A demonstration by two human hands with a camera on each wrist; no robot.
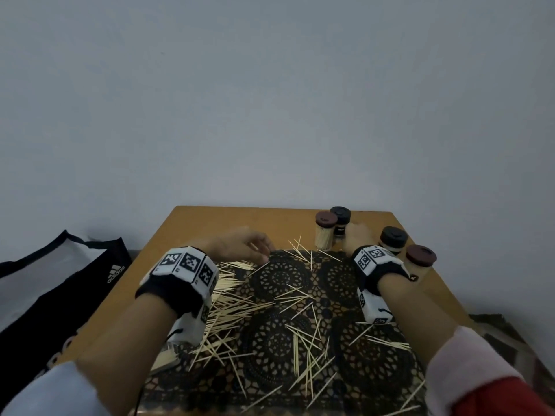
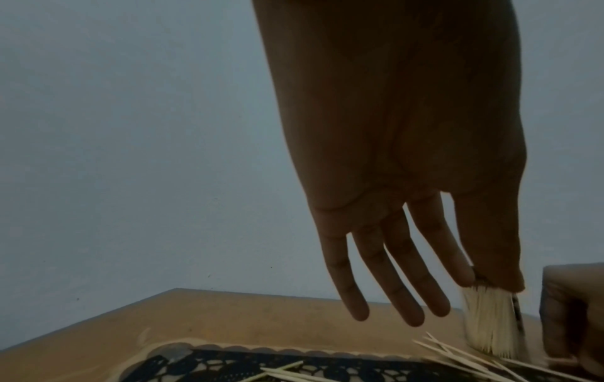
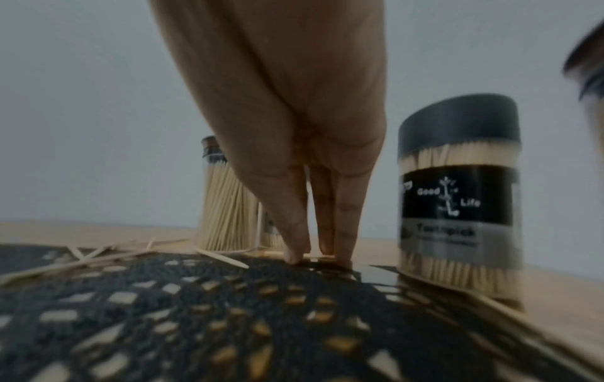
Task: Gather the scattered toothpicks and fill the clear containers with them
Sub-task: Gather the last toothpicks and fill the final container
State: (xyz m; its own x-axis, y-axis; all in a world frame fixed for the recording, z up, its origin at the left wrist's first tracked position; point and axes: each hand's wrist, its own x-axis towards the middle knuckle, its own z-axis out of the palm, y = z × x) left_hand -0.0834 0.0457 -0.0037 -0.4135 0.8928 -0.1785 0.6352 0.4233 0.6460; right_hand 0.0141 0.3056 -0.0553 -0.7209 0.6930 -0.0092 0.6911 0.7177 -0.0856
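The wooden table stands against a pale wall, and a black lace mat covers most of its near half. Four lidded containers packed with sticks stand in the far right corner, two nearer the back edge and two by the right edge. Loose toothpicks lie all over the mat, thickest along its left side, lying flat and pointing every way.

The left hand hovers over the mat's far left corner, fingers straight and spread, holding nothing. The right hand reaches to the mat's far right edge, its fingers straight and pressed tip-down on the mat just in front of the containers; I cannot tell whether a stick is caught under them.

The big heap lies behind the left hand, under that forearm, so I judge the left hand nearer to it.
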